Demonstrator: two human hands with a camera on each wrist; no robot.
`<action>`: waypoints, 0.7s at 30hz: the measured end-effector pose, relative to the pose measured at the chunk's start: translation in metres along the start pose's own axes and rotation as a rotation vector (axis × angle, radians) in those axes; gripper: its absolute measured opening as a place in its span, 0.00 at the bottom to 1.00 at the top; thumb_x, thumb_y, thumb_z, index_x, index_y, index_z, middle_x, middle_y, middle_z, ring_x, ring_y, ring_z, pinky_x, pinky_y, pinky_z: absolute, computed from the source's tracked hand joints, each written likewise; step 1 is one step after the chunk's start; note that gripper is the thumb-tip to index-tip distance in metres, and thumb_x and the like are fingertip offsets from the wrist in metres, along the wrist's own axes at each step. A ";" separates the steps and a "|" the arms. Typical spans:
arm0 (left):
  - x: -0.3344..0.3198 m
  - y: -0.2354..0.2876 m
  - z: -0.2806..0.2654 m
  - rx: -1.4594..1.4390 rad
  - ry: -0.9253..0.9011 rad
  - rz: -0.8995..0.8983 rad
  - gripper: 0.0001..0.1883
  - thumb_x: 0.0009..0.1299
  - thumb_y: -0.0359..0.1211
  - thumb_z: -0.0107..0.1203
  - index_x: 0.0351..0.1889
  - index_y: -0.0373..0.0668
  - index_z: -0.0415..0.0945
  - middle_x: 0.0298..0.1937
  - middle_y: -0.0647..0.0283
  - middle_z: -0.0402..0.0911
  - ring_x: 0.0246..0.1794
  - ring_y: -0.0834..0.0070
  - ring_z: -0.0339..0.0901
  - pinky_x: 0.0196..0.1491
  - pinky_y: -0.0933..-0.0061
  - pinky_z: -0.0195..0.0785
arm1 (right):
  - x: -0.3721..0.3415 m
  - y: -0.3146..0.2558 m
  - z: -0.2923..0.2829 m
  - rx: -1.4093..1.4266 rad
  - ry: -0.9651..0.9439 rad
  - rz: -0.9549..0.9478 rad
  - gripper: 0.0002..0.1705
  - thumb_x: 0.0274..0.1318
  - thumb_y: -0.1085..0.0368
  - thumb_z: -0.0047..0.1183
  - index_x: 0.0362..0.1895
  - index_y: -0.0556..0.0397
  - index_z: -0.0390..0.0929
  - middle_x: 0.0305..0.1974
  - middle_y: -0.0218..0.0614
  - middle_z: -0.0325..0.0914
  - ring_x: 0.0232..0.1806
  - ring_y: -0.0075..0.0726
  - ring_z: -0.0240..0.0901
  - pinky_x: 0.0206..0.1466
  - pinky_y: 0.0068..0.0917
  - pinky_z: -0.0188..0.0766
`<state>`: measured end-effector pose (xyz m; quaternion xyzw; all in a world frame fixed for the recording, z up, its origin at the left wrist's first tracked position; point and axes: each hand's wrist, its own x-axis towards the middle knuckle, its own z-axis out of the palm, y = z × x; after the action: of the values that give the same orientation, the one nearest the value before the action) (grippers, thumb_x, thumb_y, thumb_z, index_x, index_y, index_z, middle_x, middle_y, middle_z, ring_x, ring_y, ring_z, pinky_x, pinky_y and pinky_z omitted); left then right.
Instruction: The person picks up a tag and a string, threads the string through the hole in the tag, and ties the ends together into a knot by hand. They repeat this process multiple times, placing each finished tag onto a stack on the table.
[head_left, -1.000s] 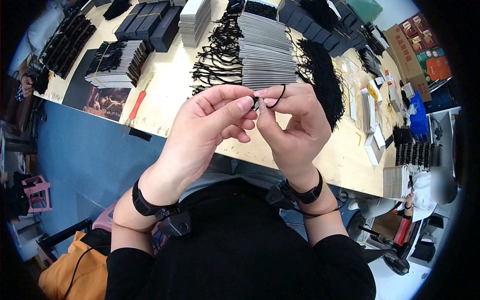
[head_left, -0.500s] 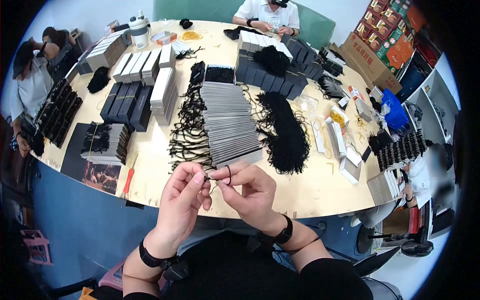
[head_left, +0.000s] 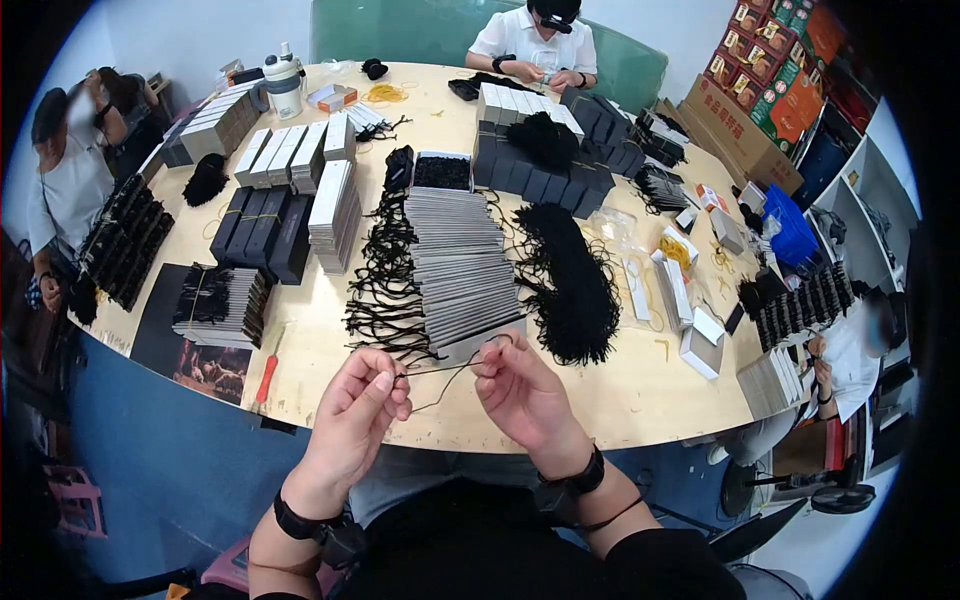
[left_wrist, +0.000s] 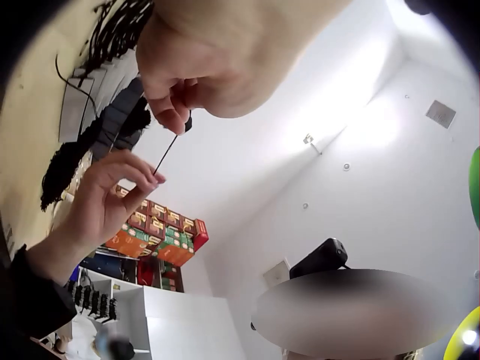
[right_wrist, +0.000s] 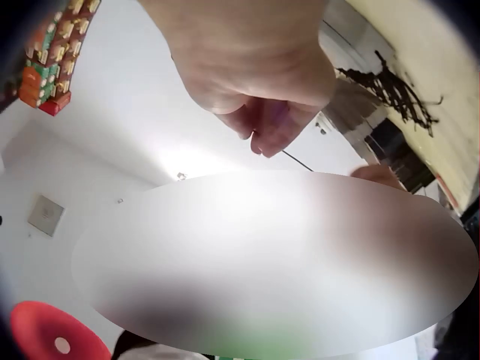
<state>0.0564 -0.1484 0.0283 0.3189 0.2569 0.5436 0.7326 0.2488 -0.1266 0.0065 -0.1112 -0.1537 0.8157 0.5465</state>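
Note:
A thin black cord (head_left: 440,370) runs between the two hands over the table's near edge. The left hand (head_left: 352,415) pinches one part of it between thumb and forefinger, where a small dark knot or bead shows. The right hand (head_left: 525,395) pinches the cord further right, and a loose strand hangs in a curve between them. In the left wrist view the cord (left_wrist: 166,154) is stretched straight between the fingertips. Just beyond the hands lies a long row of grey flat pieces (head_left: 460,260) with black cords fanned out on its left.
A black pile of cords (head_left: 570,285) lies right of the row. Dark boxes (head_left: 265,235), a red-handled tool (head_left: 267,378) and a bundled stack (head_left: 225,305) are on the left. White boxes (head_left: 702,345) stand at the right. Other people sit around the table (head_left: 620,410).
The hands have moved apart, the right one to the right, and the cord between them is drawn out longer. The head view has tilted up from the first frame, showing more of the table.

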 end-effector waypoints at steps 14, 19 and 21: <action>-0.027 0.008 -0.040 0.098 0.241 0.046 0.03 0.69 0.29 0.43 0.38 0.41 0.65 0.32 0.69 0.66 0.30 0.85 0.62 0.32 0.86 0.58 | 0.000 -0.082 -0.036 0.090 0.110 -0.312 0.07 0.59 0.64 0.44 0.32 0.50 0.74 0.28 0.29 0.74 0.30 0.25 0.69 0.32 0.19 0.67; -0.021 0.003 -0.039 0.056 0.312 0.024 0.05 0.69 0.30 0.45 0.39 0.40 0.67 0.31 0.69 0.68 0.29 0.86 0.63 0.31 0.88 0.59 | 0.012 -0.076 0.009 0.129 0.225 -0.466 0.07 0.59 0.66 0.41 0.32 0.53 0.70 0.18 0.25 0.61 0.22 0.24 0.59 0.31 0.18 0.62; -0.019 0.003 -0.032 0.054 0.327 0.015 0.05 0.68 0.30 0.45 0.39 0.40 0.68 0.31 0.68 0.70 0.29 0.87 0.65 0.31 0.88 0.61 | 0.010 -0.084 0.008 0.115 -0.045 -0.339 0.07 0.60 0.67 0.39 0.31 0.54 0.69 0.15 0.23 0.51 0.16 0.20 0.48 0.19 0.14 0.53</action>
<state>0.0261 -0.1596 0.0092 0.2477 0.3846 0.5868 0.6682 0.3139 -0.0884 0.0448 -0.0340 -0.1358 0.7215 0.6781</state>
